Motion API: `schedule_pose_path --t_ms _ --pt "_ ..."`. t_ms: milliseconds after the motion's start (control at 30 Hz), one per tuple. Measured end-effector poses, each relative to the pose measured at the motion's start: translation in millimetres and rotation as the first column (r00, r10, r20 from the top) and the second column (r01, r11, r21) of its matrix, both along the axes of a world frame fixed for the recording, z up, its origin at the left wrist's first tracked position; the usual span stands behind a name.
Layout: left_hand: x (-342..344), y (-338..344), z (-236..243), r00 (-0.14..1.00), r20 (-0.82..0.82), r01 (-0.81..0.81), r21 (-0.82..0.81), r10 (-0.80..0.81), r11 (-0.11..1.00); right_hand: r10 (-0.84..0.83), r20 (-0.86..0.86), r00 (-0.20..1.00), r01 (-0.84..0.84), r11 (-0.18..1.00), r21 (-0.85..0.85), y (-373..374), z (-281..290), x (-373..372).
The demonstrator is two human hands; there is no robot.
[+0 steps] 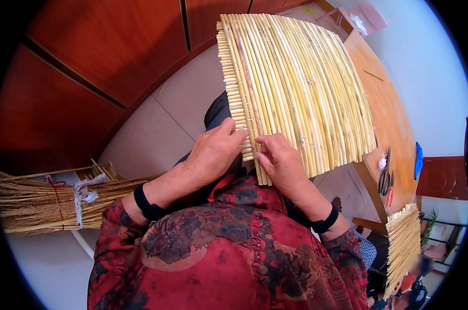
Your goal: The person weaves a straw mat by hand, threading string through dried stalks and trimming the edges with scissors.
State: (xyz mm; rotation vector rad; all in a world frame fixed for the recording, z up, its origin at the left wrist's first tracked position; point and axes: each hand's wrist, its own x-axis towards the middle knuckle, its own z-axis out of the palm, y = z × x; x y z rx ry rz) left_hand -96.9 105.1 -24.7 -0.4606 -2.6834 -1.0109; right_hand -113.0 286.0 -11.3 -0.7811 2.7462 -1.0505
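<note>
I see the reed mat at one o'clock. Left hand and right hand bend their fingers at its seven-o'clock corner; whether they pinch something, I cannot tell. Better keep the stalks parallel, pressed closely.

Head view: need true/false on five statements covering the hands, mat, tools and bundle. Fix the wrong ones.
1. The left hand and right hand are both near the left edge of the stalk mat. True.
2. The black-handled scissors lie on the floor. False: they lie on the wooden table.
3. A bundle of stalks lies to the person's left. True.
4. The right wrist is bare. False: it wears a black band.
5. The mat's long stalks lie side by side. True.
</note>
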Motion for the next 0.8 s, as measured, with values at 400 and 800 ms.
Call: schedule_pose_path --t_ms 400,800 --pt "6 -14 15 0.856 0.379 0.171 0.435 -0.352 0.884 0.195 -0.189 0.963 -0.199 0.98 -0.006 -6 -4 1" --pt "2 8 -2 0.449 0.729 -0.353 0.676 -0.517 0.647 0.274 -0.489 0.828 -0.29 0.956 0.045 22 13 14"
